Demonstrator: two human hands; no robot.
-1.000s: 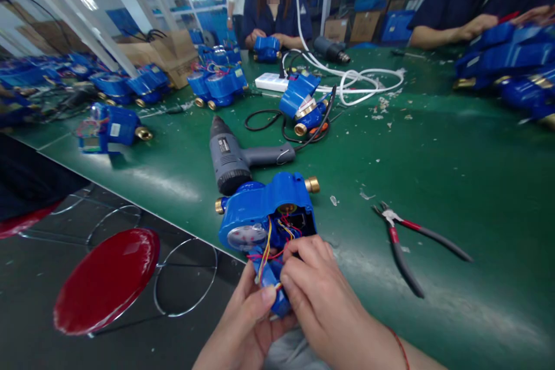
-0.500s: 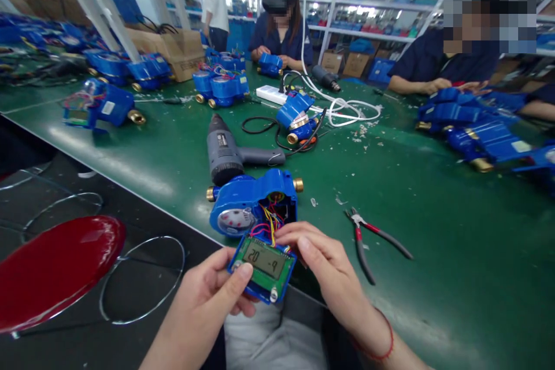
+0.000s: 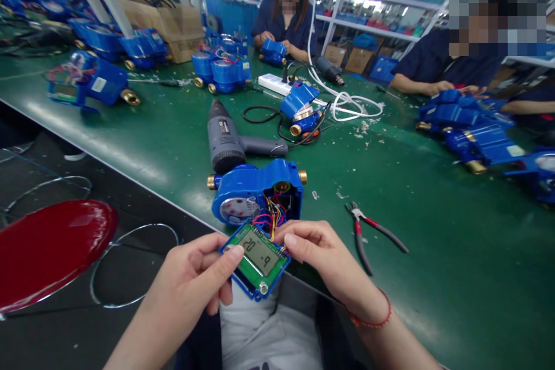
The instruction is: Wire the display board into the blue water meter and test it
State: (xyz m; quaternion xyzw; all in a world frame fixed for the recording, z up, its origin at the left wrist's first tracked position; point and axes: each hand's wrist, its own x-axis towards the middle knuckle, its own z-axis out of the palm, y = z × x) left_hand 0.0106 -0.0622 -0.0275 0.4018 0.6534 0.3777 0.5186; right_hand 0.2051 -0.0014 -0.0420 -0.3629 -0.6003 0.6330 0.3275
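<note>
A blue water meter (image 3: 255,191) with brass ends lies at the near edge of the green table (image 3: 433,231), its housing open with coloured wires (image 3: 271,217) spilling out. The wires lead to a blue-framed display board (image 3: 256,259) showing digits on its screen. My left hand (image 3: 195,277) grips the board from the left, thumb on its face. My right hand (image 3: 316,257) pinches the board's upper right corner where the wires join.
Red-handled pliers (image 3: 368,231) lie right of the meter, a grey heat gun (image 3: 232,144) behind it. Several more blue meters, a white power strip (image 3: 277,84) with cables and cardboard boxes stand farther back. Two people work across the table. A red stool (image 3: 47,248) stands at left.
The display board has been turned face up and pulled toward me, away from the meter. My hands shifted from the wires to the board's edges. The view rose slightly.
</note>
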